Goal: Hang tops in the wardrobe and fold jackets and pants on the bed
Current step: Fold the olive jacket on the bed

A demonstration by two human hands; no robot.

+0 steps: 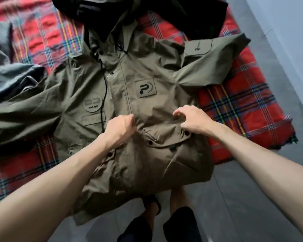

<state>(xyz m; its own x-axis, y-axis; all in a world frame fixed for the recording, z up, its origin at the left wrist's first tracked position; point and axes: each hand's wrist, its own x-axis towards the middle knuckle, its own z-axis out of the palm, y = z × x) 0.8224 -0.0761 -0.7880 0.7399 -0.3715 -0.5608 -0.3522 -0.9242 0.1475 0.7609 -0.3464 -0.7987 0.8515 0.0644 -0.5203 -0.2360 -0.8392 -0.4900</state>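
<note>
Olive hooded jacket (147,70) is lying lengthwise, hood away, hem nearest; left hand (120,127) pinching its middle, right hand (191,119) arching alongside, grip unclear.

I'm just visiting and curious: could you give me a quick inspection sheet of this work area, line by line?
Surface: red plaid blanket, rumpled.
Job's things: olive jacket spread front up, hem hanging past the blanket's edge.
Clutter: grey garment at the left; black garment at the top.
Grippers: left hand grips the jacket's front fabric; right hand curls on the fabric above a pocket flap, grip unclear.
Cables: nothing seen.
Surroundings: grey floor; pale wall at the right.
</note>
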